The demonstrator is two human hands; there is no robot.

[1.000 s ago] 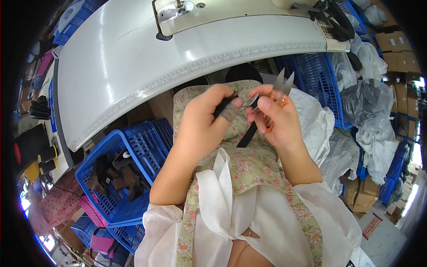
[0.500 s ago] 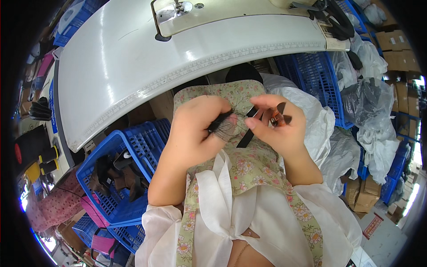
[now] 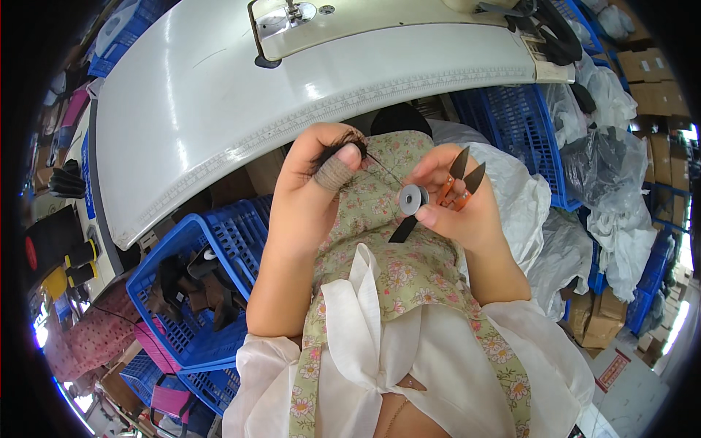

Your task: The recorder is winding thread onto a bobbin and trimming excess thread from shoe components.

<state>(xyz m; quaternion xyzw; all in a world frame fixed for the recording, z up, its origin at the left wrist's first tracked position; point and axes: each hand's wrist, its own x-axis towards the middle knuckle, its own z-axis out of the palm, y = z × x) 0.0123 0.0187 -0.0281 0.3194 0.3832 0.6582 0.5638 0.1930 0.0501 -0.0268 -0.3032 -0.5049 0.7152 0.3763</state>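
A tangle of black thread point(image 3: 325, 157) is pinched in my left hand point(image 3: 299, 197), whose thumb has a beige wrap point(image 3: 334, 174) around it. From there a dark strand stretches across to a silver metal bobbin point(image 3: 413, 198), which my right hand point(image 3: 471, 223) grips between thumb and fingers. Orange-handled thread snips point(image 3: 453, 182) are tucked among the same hand's fingers, with their dark blades pointing away from me. Just below the bobbin, a short black strip point(image 3: 402, 230) lies against the floral apron point(image 3: 409, 274) on my lap.
Ahead is a white sewing table point(image 3: 212, 87) with a printed ruler edge and a sewing machine point(image 3: 394, 22). A blue crate point(image 3: 186, 343) with dark items stands at left. Another blue crate point(image 3: 511, 124), white sacks point(image 3: 522, 219) and cardboard boxes point(image 3: 602, 317) are at right.
My left hand has turned and shifted up and left, drawing the thread out between the hands. In my right hand the bobbin now shows its round face, and the snips have swung into fuller view.
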